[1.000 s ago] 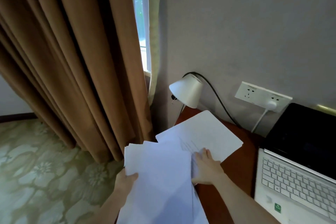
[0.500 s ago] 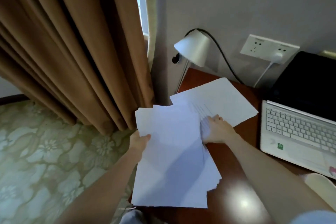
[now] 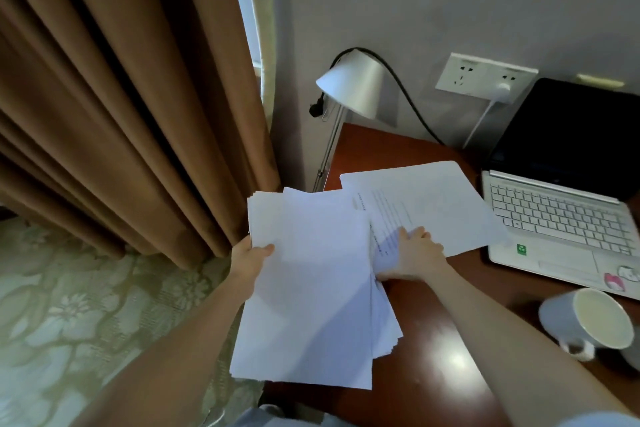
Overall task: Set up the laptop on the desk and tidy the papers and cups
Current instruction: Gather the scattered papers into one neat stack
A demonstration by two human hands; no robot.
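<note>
Left hand (image 3: 250, 257) is clamped on the left edge of a paper stack (image 3: 311, 291), thumb on top, stack overhanging the left edge of the desk (image 3: 433, 350). Right hand (image 3: 414, 255), fingers (image 3: 403, 234) together and pressed flat, pins a printed sheet (image 3: 422, 204) lying on the desk just right of the stack; whether it grips anything cannot be told. Right of that hand an open laptop (image 3: 561, 218) touches the sheet's edge; a cup (image 3: 588, 321) lies on its side nearer the person.
</note>
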